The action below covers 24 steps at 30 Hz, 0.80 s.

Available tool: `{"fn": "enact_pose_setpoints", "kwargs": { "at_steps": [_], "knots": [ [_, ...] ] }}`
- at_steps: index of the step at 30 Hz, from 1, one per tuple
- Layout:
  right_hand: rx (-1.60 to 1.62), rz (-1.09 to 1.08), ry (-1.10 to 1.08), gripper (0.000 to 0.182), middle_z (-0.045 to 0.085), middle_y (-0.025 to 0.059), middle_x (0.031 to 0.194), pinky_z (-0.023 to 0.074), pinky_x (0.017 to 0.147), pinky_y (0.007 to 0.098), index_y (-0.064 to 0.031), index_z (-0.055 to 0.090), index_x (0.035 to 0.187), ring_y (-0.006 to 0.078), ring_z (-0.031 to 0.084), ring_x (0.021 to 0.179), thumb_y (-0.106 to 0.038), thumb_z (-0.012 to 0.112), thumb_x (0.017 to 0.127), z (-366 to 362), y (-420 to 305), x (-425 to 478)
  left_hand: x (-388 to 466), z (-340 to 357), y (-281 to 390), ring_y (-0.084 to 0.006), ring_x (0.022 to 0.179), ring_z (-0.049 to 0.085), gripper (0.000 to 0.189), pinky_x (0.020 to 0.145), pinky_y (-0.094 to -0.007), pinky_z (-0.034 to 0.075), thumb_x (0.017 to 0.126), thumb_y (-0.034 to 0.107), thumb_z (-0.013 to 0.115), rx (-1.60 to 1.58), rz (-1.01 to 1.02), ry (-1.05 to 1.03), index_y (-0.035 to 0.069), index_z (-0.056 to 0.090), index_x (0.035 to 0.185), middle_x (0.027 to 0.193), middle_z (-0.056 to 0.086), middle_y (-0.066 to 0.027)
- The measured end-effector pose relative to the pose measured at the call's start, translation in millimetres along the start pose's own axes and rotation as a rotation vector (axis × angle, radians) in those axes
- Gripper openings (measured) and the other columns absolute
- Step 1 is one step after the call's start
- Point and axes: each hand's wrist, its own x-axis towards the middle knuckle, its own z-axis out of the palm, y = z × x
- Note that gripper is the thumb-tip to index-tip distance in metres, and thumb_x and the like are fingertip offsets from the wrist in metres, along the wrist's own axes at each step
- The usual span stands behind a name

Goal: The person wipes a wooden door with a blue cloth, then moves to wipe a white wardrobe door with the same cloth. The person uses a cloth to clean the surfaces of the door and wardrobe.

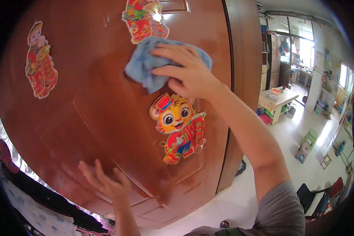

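My right hand (188, 70) presses a crumpled blue cloth (144, 63) flat against a glossy brown wooden door (100, 88). Just above the cloth is a red and green figure sticker (146, 23), whose lower edge meets it. Below my right hand sits a cartoon tiger sticker (177, 126) with a red hat and a red scroll bearing writing. Another figure sticker (41, 65) is on the left of the door. Low in front of the door, my left hand (106, 180) is raised with its fingers apart, holding nothing; whether it touches the panel cannot be told.
Beyond the door frame (244, 73) on the right, a table (278, 98) carries a red bowl and a white plate. A green plastic stool (308, 141) stands on the pale tiled floor (283, 141). Dark fabric and patterned cloth (38, 200) lie at the lower left.
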Motion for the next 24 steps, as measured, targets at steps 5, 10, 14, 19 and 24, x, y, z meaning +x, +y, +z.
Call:
{"fn": "enact_pose_setpoints", "kwargs": {
  "at_steps": [5, 10, 14, 19, 24],
  "knots": [
    [-0.312, 0.245, 0.179, 0.05, 0.049, 0.0117, 0.158, 0.0357, 0.115, 0.0554, -0.0276, 0.066, 0.137, 0.0352, 0.046, 0.144, -0.029, 0.069, 0.087, -41.9, 79.6, -70.4, 49.7, 59.6, 87.7, -0.0469, 0.155, 0.026, 0.059, 0.123, -0.063, 0.025, 0.102, 0.027, 0.054, -0.061, 0.048, -0.085, 0.01, 0.042, 0.157, 0.168, 0.028, -0.0242],
    [-0.427, 0.634, 0.545, 0.046, 0.043, 0.0167, 0.162, 0.0314, 0.116, 0.0613, -0.0325, 0.061, 0.144, 0.0432, 0.04, 0.148, -0.044, 0.059, 0.1, -10.3, 111.2, -26.8, 45.1, 73.4, 92.4, -0.0466, 0.155, 0.028, 0.058, 0.124, -0.0618, 0.024, 0.103, 0.028, 0.051, 0.246, 0.059, -0.061, 0.01, 0.044, 0.158, 0.169, 0.028, -0.0246],
    [-0.298, 0.22, 0.214, 0.049, 0.046, 0.0153, 0.16, 0.0312, 0.117, 0.0612, -0.0357, 0.06, 0.145, 0.0379, 0.038, 0.15, -0.044, 0.064, 0.096, -3.1, 39.5, -35.6, 44.3, 77.4, 86.0, -0.0456, 0.154, 0.029, 0.054, 0.124, -0.06, 0.025, 0.106, 0.029, 0.045, 0.268, 0.082, 0.005, 0.008, 0.046, 0.156, 0.168, 0.031, -0.0238],
    [-0.22, 0.44, 0.354, 0.051, 0.045, 0.0138, 0.161, 0.0326, 0.114, 0.0594, -0.0329, 0.062, 0.143, 0.0346, 0.039, 0.151, -0.037, 0.068, 0.093, -34.6, 101.5, -36.8, 47.5, 83.5, 89.6, -0.0448, 0.154, 0.031, 0.055, 0.125, -0.0593, 0.025, 0.107, 0.033, 0.043, 0.257, 0.117, 0.033, 0.006, 0.046, 0.156, 0.167, 0.032, -0.0231],
    [-0.233, 0.382, 0.336, 0.055, 0.04, 0.0165, 0.165, 0.0308, 0.114, 0.0571, -0.0363, 0.063, 0.144, 0.038, 0.041, 0.149, -0.041, 0.07, 0.09, -0.5, 50.3, -105.4, 47.3, 85.3, 89.5, -0.045, 0.153, 0.032, 0.054, 0.125, -0.059, 0.025, 0.108, 0.032, 0.043, 0.265, 0.147, 0.059, 0.006, 0.047, 0.155, 0.166, 0.033, -0.0235]
  ]
}}
